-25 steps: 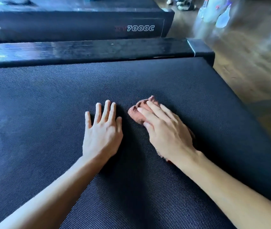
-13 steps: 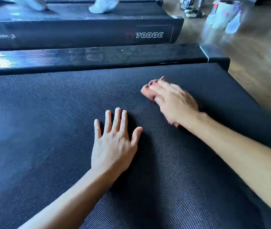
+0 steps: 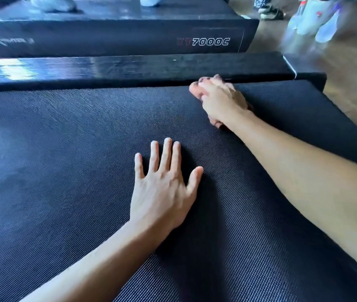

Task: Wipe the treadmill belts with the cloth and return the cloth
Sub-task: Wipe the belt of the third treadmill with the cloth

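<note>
Right hand (image 3: 221, 101) pressing bunched reddish-brown cloth (image 3: 195, 88) against glossy black side rail (image 3: 129, 69), upper centre; left hand (image 3: 162, 192) flat, empty, nearer.

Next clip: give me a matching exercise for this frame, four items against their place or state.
Items:
1. left hand
2. right hand
3. cloth
4. side rail

States:
A. glossy, beyond the treadmill belt's far edge
B. flat, fingers spread
C. reddish, mostly hidden
D. pressing the cloth near the rail

Pairs: 1-B, 2-D, 3-C, 4-A
</note>
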The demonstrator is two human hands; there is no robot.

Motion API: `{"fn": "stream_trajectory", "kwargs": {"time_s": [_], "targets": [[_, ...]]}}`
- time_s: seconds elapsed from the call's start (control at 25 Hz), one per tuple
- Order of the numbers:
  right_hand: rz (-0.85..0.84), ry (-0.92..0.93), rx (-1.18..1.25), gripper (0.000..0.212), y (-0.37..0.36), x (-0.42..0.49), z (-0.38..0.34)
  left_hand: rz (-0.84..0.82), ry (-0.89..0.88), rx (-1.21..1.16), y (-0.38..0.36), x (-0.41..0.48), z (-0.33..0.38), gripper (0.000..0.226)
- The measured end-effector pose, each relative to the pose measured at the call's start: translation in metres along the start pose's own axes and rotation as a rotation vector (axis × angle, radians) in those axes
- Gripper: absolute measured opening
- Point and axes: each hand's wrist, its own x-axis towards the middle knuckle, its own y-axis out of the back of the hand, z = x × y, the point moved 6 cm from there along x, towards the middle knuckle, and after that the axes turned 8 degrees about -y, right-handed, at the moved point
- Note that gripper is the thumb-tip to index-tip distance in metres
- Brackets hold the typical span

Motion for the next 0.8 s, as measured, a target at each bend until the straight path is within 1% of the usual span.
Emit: {"fn": "stream_trajectory", "kwargs": {"time_s": [0.04,0.08,0.12,0.2,0.24,0.28,0.36,0.44,0.48,0.52,0.56,0.6,0.64,0.68,0.72,0.8], "targets": [[-0.012,0.001,0.004,0.036,-0.004,0.006,-0.019,-0.001,0.0,0.003,0.0,0.0,0.0,0.082],[-0.019,0.05,0.033,0.037,-0.007,0.004,-0.038,0.0,-0.003,0.005,0.0,0.0,0.0,0.082],[-0.03,0.139,0.066,0.041,-0.011,-0.007,-0.05,0.003,-0.005,0.004,0.0,-0.001,0.0,0.082],[-0.06,0.309,0.106,0.045,-0.013,-0.037,-0.042,0.015,-0.004,-0.008,0.001,-0.001,0.0,0.082],[-0.045,0.332,0.107,0.046,-0.007,-0.046,-0.024,0.023,0.0,-0.011,0.001,-0.001,-0.001,0.082],[-0.001,0.299,0.087,0.045,0.0,-0.044,-0.006,0.025,0.001,-0.005,0.0,-0.001,-0.001,0.082],[0.059,0.11,0.041,0.039,0.006,-0.018,0.018,0.017,0.004,0.003,0.0,-0.002,0.001,0.082],[0.037,-0.058,0.058,0.025,0.001,0.011,0.005,0.015,0.002,-0.004,0.0,-0.001,0.003,0.082],[0.02,-0.064,0.086,0.021,-0.001,0.014,-0.012,0.013,0.0,-0.011,0.0,0.0,0.003,0.081],[0.01,-0.03,0.103,0.024,-0.002,0.009,-0.03,0.008,0.0,-0.011,0.0,0.0,0.001,0.081],[-0.001,0.076,0.088,0.032,-0.007,-0.003,-0.041,0.002,0.001,-0.005,-0.001,-0.001,0.001,0.081],[-0.004,0.202,0.065,0.039,-0.011,-0.02,-0.041,0.001,0.001,0.003,-0.001,0.0,0.001,0.082],[0.004,0.289,0.049,0.044,-0.011,-0.033,-0.033,0.004,0.003,0.008,-0.001,0.0,0.001,0.082],[-0.017,0.304,0.041,0.045,-0.008,-0.041,-0.02,0.005,0.008,0.008,-0.001,-0.001,0.0,0.082],[-0.009,0.27,0.04,0.045,-0.002,-0.037,-0.011,0.008,0.01,0.005,-0.001,-0.001,0.001,0.082],[0.018,0.075,0.048,0.039,0.005,-0.017,-0.009,0.003,0.006,0.0,-0.001,0.0,0.002,0.082]]}}
